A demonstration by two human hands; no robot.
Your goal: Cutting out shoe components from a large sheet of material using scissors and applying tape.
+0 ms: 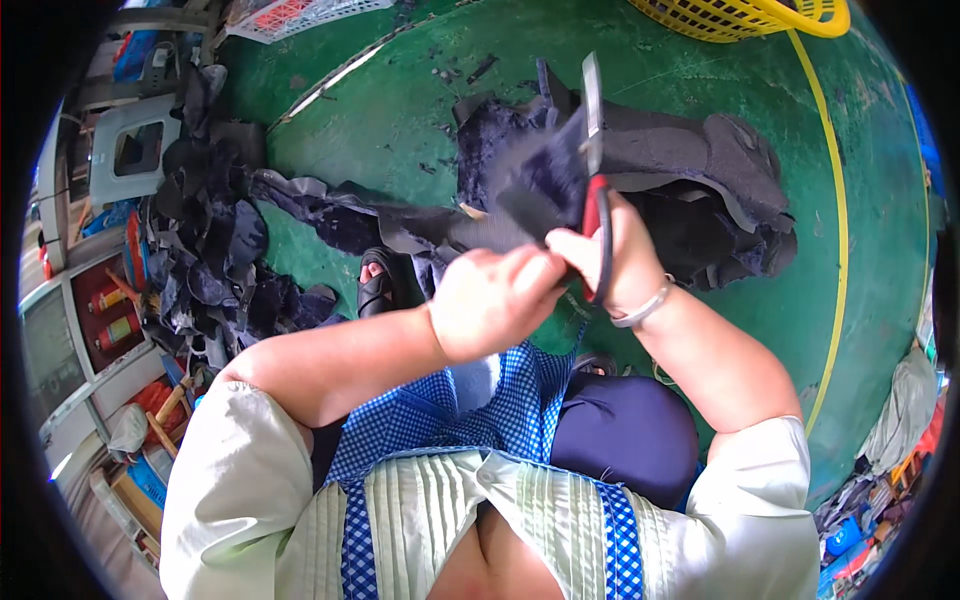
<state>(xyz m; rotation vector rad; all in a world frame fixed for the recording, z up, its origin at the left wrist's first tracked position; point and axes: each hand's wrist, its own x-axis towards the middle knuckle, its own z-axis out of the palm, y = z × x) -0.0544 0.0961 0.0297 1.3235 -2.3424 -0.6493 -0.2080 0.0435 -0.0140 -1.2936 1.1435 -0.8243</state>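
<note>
In my right hand (pixel 622 258) is a pair of scissors (pixel 594 120) with red and black handles, its blades pointing away from me. My left hand (pixel 497 298) is closed on a dark plush fabric piece (pixel 545 180), which is blurred and lies against the left side of the blades. Both hands meet near the scissor handles, above my lap. Beyond them a large heap of dark fabric (pixel 670 145) with a plush side rests on the green floor. A long dark strip (pixel 340 212) runs from near my hands toward the left.
At the left lies a pile of dark fabric scraps (pixel 225 240), with a grey plastic stool (pixel 110 160) behind it. A yellow basket (pixel 720 18) and a white crate (pixel 300 15) stand at the far side. Fire extinguishers (pixel 115 330) sit in a case at left.
</note>
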